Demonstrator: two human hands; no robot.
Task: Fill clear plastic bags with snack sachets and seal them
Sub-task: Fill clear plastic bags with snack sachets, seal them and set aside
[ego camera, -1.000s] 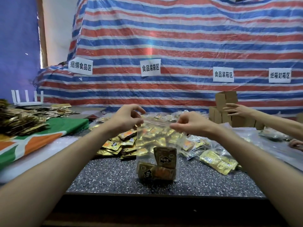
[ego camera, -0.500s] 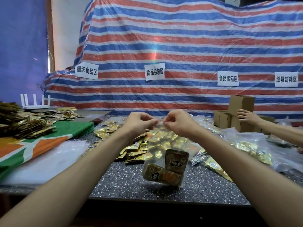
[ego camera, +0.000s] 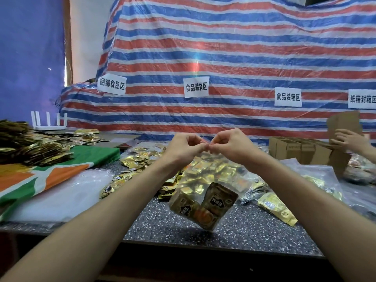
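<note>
A clear plastic bag point(ego camera: 205, 180) hangs tilted above the speckled table point(ego camera: 234, 231), lifted off its surface. Two dark-and-gold snack sachets point(ego camera: 205, 204) lie in its bottom. My left hand point(ego camera: 183, 148) and my right hand point(ego camera: 232, 147) are close together at the bag's top edge, each pinching it between thumb and fingers, fingertips almost touching. Behind the bag a heap of loose gold sachets point(ego camera: 142, 161) covers the middle of the table.
A green, orange and white cloth point(ego camera: 50, 176) lies at the left with piled gold packets point(ego camera: 30, 147) on it. Filled clear bags point(ego camera: 317, 180) lie at the right. Another person's hand point(ego camera: 350, 139) holds cardboard above small boxes point(ego camera: 295, 148). A striped tarp point(ego camera: 223, 58) hangs behind.
My hands came together at the bag's top, from spread apart to nearly touching. The bag lifted off the table and tilted. The other person's hand raised a cardboard piece.
</note>
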